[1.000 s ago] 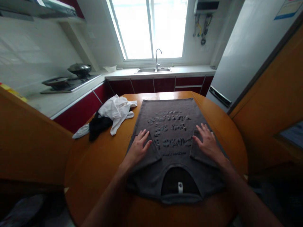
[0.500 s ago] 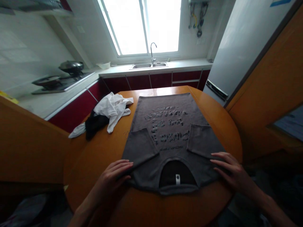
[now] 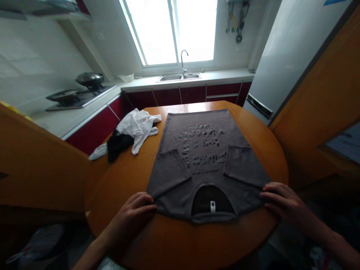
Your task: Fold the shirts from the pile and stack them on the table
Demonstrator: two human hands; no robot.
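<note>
A dark grey T-shirt (image 3: 174, 195) lies spread flat on the wooden table (image 3: 174, 243), neckline toward me and both sleeves folded inward over its printed front. Inside the collar a small white label shows. My left hand (image 3: 135, 213) pinches the shirt's left shoulder edge between thumb and fingers. At the opposite shoulder, my right hand (image 3: 287, 202) has its fingers closed on the fabric edge; its thumb is partly hard to see.
White and black clothes (image 3: 137, 127) lie heaped at the table's far left. Beyond are a counter with a sink (image 3: 171, 78), a stove holding pans (image 3: 90, 79), and a fridge (image 3: 270, 63) at right. An orange panel (image 3: 33, 165) stands at left.
Both hands have gone from resting with fingers extended over the shoulders to closing on the shirt's edges. My right hand has shifted slightly outward. The view has tilted slightly.
</note>
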